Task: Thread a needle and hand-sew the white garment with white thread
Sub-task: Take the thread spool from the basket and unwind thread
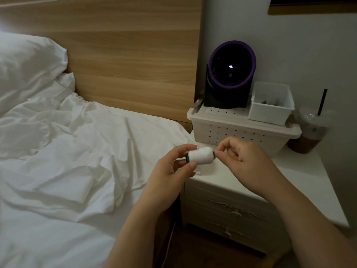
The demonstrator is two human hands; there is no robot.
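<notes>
A spool of white thread [200, 155] with a green end lies sideways in the air above the nightstand's front left corner. My left hand [173, 171] grips the spool's left end between thumb and fingers. My right hand [243, 159] pinches at the spool's right end with thumb and forefinger; whether a thread end is between them is too fine to tell. A white garment [63, 151] lies crumpled on the bed to the left. No needle is visible.
A white nightstand [289, 190] stands right of the bed. On it sit a white perforated basket [231, 130], a smaller white bin [270, 105], a black and purple round device [231, 74], and an iced drink cup [307, 136] with a straw. A wooden headboard [125, 55] is behind.
</notes>
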